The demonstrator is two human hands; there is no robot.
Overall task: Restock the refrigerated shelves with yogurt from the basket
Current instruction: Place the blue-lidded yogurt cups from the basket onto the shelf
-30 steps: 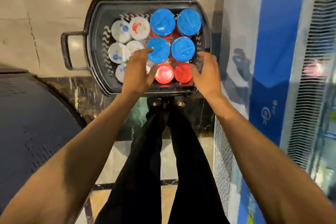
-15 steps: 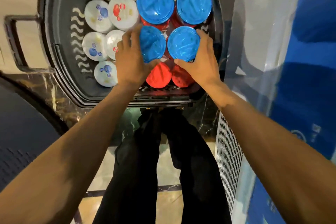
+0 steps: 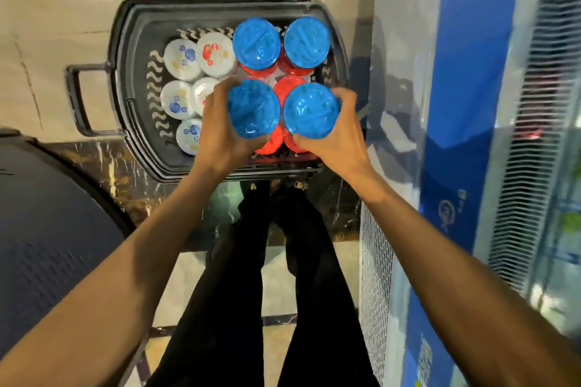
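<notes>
A black plastic basket (image 3: 132, 72) stands on the floor in front of me. My left hand (image 3: 220, 132) grips a blue-lidded yogurt tub (image 3: 253, 107), and my right hand (image 3: 330, 141) grips another blue-lidded tub (image 3: 311, 110) beside it, both held just above the basket. Two more blue-lidded tubs (image 3: 257, 41) stand at the basket's far side. Red-lidded tubs (image 3: 287, 89) show below the held pair. Several small white yogurt cups (image 3: 184, 60) fill the basket's left half.
The refrigerated case with a blue panel (image 3: 456, 104) and white grille (image 3: 534, 135) rises on my right. A dark rounded object (image 3: 47, 214) lies at my left. My legs in black trousers (image 3: 251, 292) stand below the basket on a marble floor.
Both hands closed round the two near blue-lidded tubs and raised them off the red tubs beneath. The view pulled back from the basket.
</notes>
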